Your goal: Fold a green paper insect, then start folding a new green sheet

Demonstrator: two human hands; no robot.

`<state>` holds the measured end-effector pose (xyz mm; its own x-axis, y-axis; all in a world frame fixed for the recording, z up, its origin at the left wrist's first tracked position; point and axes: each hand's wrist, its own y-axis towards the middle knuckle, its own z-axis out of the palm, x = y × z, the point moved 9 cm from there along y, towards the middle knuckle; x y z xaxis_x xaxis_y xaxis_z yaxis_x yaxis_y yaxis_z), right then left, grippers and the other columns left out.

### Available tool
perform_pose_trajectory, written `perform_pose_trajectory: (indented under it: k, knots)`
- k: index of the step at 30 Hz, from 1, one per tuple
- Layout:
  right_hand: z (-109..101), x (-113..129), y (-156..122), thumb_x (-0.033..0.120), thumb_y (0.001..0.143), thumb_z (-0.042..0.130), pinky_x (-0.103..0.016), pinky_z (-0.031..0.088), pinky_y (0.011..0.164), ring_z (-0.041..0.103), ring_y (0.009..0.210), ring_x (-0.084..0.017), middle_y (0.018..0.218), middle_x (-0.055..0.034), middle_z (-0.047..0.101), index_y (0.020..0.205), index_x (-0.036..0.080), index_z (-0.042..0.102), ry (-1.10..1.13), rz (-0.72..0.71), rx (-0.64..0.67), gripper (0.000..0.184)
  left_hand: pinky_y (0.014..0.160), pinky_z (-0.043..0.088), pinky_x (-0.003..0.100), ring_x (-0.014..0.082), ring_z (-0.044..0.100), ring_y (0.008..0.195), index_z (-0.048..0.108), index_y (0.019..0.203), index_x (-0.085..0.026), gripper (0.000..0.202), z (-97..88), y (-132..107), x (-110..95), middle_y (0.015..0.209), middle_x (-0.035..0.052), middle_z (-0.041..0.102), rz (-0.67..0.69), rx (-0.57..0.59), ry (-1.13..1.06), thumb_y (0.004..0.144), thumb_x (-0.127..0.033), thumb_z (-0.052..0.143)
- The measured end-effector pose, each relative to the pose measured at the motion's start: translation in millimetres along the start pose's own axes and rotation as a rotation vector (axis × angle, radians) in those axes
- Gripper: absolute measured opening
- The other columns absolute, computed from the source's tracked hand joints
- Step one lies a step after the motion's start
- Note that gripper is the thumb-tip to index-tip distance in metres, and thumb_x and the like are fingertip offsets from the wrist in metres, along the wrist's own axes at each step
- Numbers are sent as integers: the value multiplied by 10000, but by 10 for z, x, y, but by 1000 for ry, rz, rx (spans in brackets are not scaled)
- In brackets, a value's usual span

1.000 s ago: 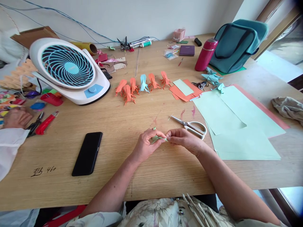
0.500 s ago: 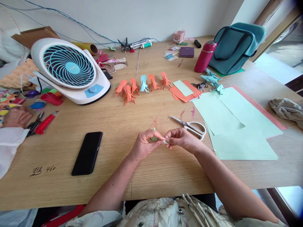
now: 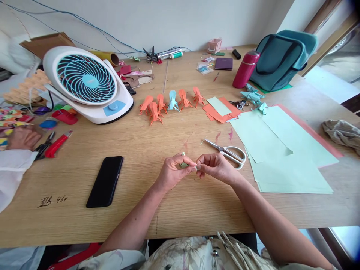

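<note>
My left hand [image 3: 174,169] is closed in a pinch on a small piece of pale green folded paper [image 3: 183,165], which shows between and behind the fingers. Fingertip to fingertip with it, my right hand [image 3: 215,167] pinches the end of the same paper. Most of the paper is covered by my fingers, so its full shape is hidden. White-handled scissors [image 3: 234,155] lie just beyond my right hand. Farther back stand several orange folded-paper insects [image 3: 154,112] with one light blue one [image 3: 172,100] among them.
Pale green sheets [image 3: 292,172] lie at the right, with orange paper pieces [image 3: 222,112] behind. A black phone [image 3: 104,182] lies left of my arms. Beyond are a fan [image 3: 87,82], a pink bottle [image 3: 246,69] and a teal bag [image 3: 281,62]. Another person's hand [image 3: 24,138] rests far left.
The whole view has shifted slightly. Both my hands keep their pinch on the paper, with hardly any visible movement; the fingertips sit a little closer together.
</note>
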<state>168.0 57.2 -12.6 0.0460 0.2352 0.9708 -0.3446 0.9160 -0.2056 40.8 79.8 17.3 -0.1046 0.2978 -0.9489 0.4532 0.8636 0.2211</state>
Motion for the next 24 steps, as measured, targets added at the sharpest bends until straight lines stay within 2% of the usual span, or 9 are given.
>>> perform_pose_trajectory:
  k: [8, 11, 19, 24]
  knots:
    - [-12, 12, 0, 439, 851, 709, -253, 545, 569, 685, 607, -140, 686, -25, 710, 812, 165, 660, -65, -55, -15, 281, 727, 480, 302, 154, 620, 705, 761, 799, -208, 78, -20, 13, -35, 749, 28, 740, 64, -46, 101, 821, -282, 769]
    - [-14, -1, 7, 430, 855, 709, -263, 560, 596, 699, 640, -146, 707, -15, 708, 844, 175, 640, -41, -60, -17, 265, 792, 484, 328, 161, 640, 720, 746, 777, -204, 84, -10, 16, -56, 760, 31, 754, 77, -41, 103, 829, -268, 763]
    - [-19, -17, 9, 389, 860, 714, -263, 568, 616, 704, 658, -142, 715, -10, 708, 844, 175, 626, -45, -70, -37, 232, 854, 468, 349, 155, 642, 714, 747, 793, -214, 51, -4, 6, -83, 760, 10, 759, 92, -46, 142, 823, -249, 769]
    - [-46, -2, 7, 391, 842, 727, -267, 563, 599, 699, 639, -145, 703, -11, 708, 821, 177, 620, -60, -70, -67, 241, 836, 485, 339, 156, 634, 723, 749, 798, -214, 76, -13, 0, -57, 754, 14, 744, 55, -54, 165, 826, -282, 767]
